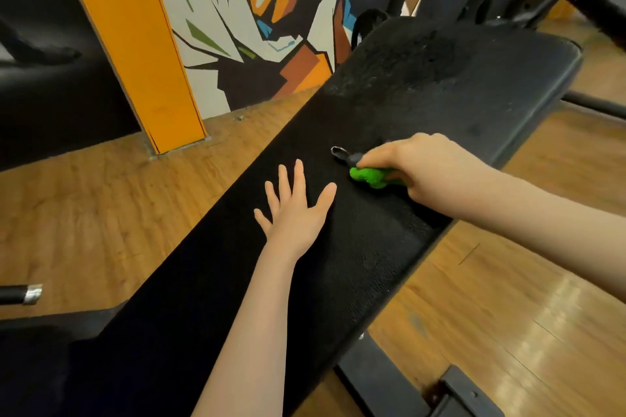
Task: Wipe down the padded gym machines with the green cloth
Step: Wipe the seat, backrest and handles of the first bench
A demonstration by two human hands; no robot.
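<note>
Forearms reach in from the bottom and right edges of the frame over a long black padded bench [355, 267] that runs diagonally from lower left to upper right. At centre, the left hand [294, 210] lies flat on the pad, fingers spread, holding nothing, probably bracing. Just right of it, the right hand [423, 169] is curled over a bunched bright green cloth [367, 177], pressing it onto the pad to wipe. A small dark, silver-edged tab [340, 153] pokes out beyond it. Higher up, the pad looks scuffed and likely unwiped.
</note>
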